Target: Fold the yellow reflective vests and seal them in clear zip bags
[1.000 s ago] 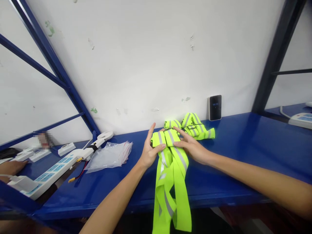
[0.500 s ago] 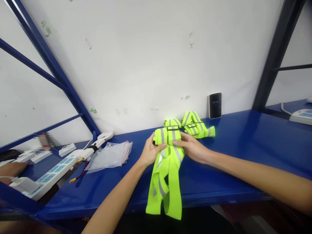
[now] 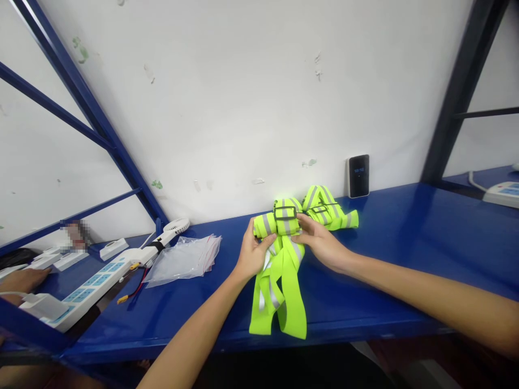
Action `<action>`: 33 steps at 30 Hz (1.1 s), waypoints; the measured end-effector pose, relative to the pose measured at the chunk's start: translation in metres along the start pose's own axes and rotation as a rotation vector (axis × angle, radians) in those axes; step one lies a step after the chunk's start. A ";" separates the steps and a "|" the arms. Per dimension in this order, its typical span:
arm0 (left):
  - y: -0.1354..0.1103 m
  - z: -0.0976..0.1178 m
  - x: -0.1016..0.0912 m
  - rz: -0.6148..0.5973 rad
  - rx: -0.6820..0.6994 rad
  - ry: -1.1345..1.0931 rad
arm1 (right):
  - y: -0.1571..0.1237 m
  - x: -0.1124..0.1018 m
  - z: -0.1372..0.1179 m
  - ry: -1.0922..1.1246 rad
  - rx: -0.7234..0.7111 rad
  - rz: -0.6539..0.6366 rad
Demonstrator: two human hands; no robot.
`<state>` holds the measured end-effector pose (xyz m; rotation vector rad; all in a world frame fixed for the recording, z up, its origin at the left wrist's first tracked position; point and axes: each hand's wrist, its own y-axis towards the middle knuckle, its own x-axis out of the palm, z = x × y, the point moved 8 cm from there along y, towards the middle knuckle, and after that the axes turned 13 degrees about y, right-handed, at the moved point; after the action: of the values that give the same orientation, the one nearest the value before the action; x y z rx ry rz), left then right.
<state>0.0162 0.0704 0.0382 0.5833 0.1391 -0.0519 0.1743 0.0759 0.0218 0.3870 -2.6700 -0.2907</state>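
Both our hands, the left hand [image 3: 253,254] and the right hand [image 3: 320,243], have their fingers curled, grasping the folded top of a reflective yellow safety vest [image 3: 284,216], which lies on the blue shelf [image 3: 389,237] just beside a second vest [image 3: 328,210].

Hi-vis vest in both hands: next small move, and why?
Probably fold the lower straps of the hi-vis vest up onto the bundle. The left hand and right hand are holding its folded top, but the straps trail loose across the blue bench, unlike the compact folded vest beside it.
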 end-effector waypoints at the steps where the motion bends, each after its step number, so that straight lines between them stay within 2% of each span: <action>1: 0.000 0.001 -0.001 0.018 0.010 -0.005 | 0.000 -0.002 0.000 0.012 0.000 0.022; 8: -0.001 0.007 -0.009 0.116 0.055 0.064 | 0.000 -0.008 0.012 0.197 0.139 0.114; 12: -0.002 0.009 -0.009 0.118 0.075 0.088 | 0.001 -0.010 0.013 0.166 0.142 0.118; 15: -0.001 0.010 -0.009 0.109 0.096 0.117 | 0.001 -0.007 0.014 0.155 0.130 0.081; 22: -0.002 0.006 -0.005 0.073 0.112 0.151 | 0.000 0.012 0.010 0.171 0.085 -0.138; 33: -0.005 0.001 -0.002 0.069 0.045 0.060 | -0.004 0.014 0.002 -0.040 0.005 -0.173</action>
<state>0.0143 0.0656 0.0363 0.6348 0.1765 0.0298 0.1620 0.0680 0.0244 0.6220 -2.6804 -0.3470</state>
